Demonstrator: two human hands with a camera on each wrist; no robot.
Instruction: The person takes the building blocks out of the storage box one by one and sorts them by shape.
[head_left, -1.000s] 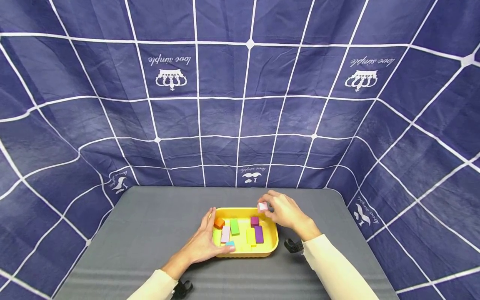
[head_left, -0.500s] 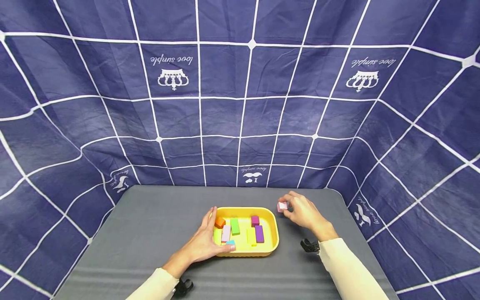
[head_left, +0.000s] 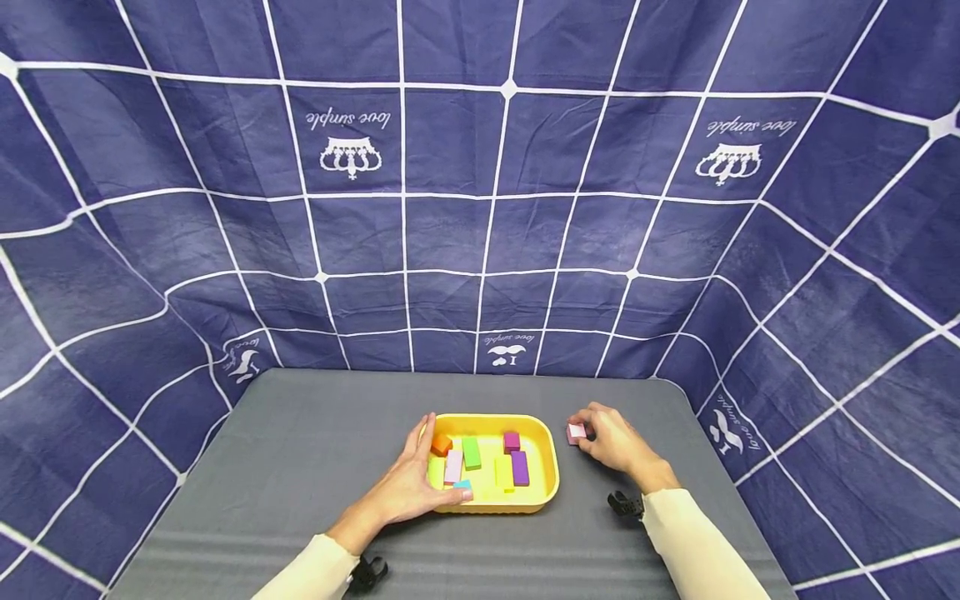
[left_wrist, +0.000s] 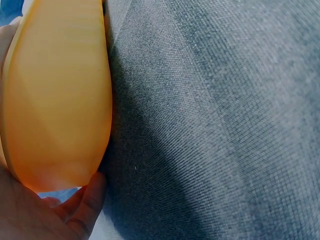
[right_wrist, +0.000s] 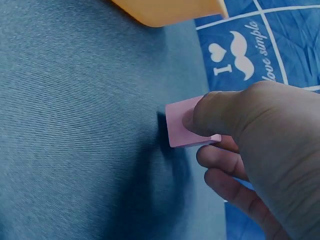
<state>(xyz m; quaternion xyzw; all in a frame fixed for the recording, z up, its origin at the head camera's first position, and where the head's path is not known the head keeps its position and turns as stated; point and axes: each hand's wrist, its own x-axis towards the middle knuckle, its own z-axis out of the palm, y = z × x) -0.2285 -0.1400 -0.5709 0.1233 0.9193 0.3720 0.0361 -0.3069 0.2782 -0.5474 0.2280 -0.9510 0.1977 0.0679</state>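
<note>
A yellow plastic bin (head_left: 551, 450) stands on the grey table, holding several coloured blocks. My left hand (head_left: 412, 482) grips its left end, thumb over the front rim and fingers round the far side; the left wrist view shows the bin's outer wall (left_wrist: 60, 95) close up. To the right of the bin, my right hand (head_left: 617, 442) pinches a pink block (right_wrist: 181, 122) between thumb and fingers, low over the table. Whether the block touches the cloth I cannot tell. Inside the bin lie a green block (head_left: 471, 452), a purple block (head_left: 520, 468) and an orange block (head_left: 442, 446).
A grey cloth covers the table (head_left: 322, 433). Behind and at the sides hangs a dark blue curtain (head_left: 450, 233) with white grid lines. Black wrist straps (head_left: 624, 503) are on both arms.
My right hand has carried the pink block from above the bin's far right corner out to the right, then lowered it toward the table. The left hand keeps its hold on the bin.
</note>
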